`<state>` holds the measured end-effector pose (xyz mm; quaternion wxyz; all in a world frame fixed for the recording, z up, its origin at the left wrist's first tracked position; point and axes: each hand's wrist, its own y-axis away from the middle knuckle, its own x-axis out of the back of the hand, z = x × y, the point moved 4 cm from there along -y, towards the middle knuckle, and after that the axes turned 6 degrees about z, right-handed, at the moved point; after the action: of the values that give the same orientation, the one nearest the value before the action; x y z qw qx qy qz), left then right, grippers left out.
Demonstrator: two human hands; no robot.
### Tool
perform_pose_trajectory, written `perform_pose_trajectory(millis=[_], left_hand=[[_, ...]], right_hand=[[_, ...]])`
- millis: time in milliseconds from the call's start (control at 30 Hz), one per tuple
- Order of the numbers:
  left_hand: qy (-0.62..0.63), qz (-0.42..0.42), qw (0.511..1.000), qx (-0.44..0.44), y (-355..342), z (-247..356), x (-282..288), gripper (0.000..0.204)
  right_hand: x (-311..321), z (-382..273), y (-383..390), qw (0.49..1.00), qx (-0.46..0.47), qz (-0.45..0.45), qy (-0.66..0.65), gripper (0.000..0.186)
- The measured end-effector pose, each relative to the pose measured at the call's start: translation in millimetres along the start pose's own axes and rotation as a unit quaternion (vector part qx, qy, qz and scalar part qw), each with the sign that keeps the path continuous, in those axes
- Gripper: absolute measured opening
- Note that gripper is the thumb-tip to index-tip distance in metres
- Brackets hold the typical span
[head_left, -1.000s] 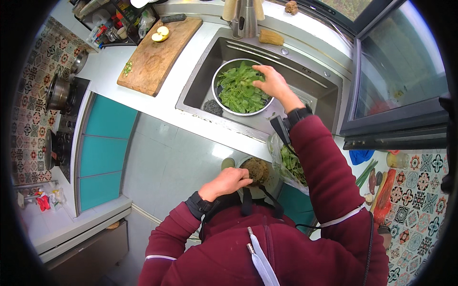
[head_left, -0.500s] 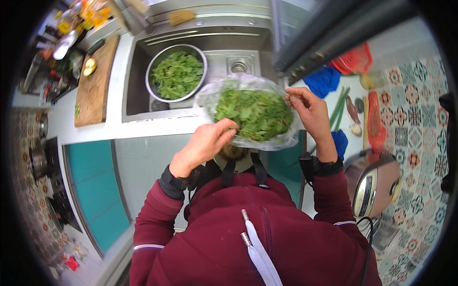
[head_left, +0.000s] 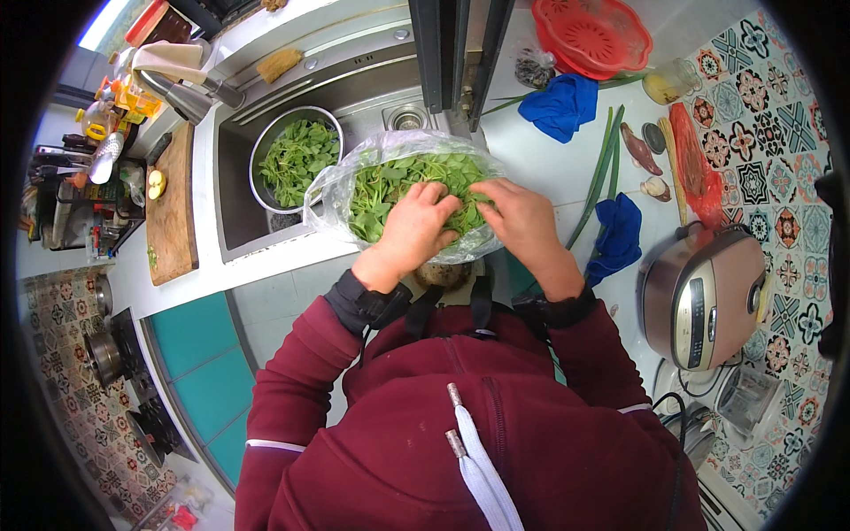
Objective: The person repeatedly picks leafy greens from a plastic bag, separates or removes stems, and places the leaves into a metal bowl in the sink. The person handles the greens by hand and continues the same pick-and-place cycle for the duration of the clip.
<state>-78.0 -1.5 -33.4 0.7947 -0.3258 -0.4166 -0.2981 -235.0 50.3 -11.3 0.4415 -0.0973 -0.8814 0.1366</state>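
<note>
A clear plastic bag [head_left: 326, 196] full of leafy greens [head_left: 376, 188] lies open at the front edge of the sink. My left hand [head_left: 414, 228] is over the middle of the greens, its fingers curled down into the leaves. From the right, my right hand [head_left: 525, 223] reaches in with bent fingers pinching at the leaves beside the left hand. The fingertips of both hands are partly hidden among the greens. Behind and left of the bag, a metal bowl [head_left: 258, 181] with more of the same greens [head_left: 301, 162] stands in the sink [head_left: 237, 159].
Left of the sink lies a cutting board [head_left: 174, 221] with a cut apple half [head_left: 157, 184]. On the right counter are blue cloths [head_left: 560, 108], green onions [head_left: 595, 181], a red plastic basket [head_left: 595, 40] and a rice cooker [head_left: 704, 296]. A dark window frame [head_left: 456, 62] juts over the sink.
My right hand has left the bag's right rim and moved inward onto the greens. My left hand has also moved further in over the leaves. The view has turned and shifted.
</note>
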Motion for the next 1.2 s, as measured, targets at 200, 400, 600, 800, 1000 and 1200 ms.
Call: perform_pose_trajectory(millis=[200,400,600,800,1000,1200], left_hand=[[-0.116,-0.045,0.991,0.039,4,2,-25,0.028],[-0.140,0.005,0.989,0.043,4,9,-25,0.018],[0.041,-0.026,0.995,0.090,-3,-25,-4,0.030],[0.318,-0.063,0.911,0.255,-6,-62,30,0.025],[0.343,-0.014,0.898,0.273,0,-61,56,0.022],[0.027,0.152,0.981,0.118,4,-22,68,0.026]], right_hand=[[-26,9,-4,0.986,-0.004,-0.072,0.150,0.014],[-31,21,-8,0.972,-0.041,-0.114,0.202,0.015],[-14,23,-7,0.990,-0.084,-0.067,0.096,0.019],[-3,13,-10,0.991,-0.125,-0.030,-0.027,0.023],[-14,5,-14,0.938,-0.225,-0.050,-0.259,0.033],[-45,-10,-25,0.805,-0.277,-0.092,-0.517,0.037]])
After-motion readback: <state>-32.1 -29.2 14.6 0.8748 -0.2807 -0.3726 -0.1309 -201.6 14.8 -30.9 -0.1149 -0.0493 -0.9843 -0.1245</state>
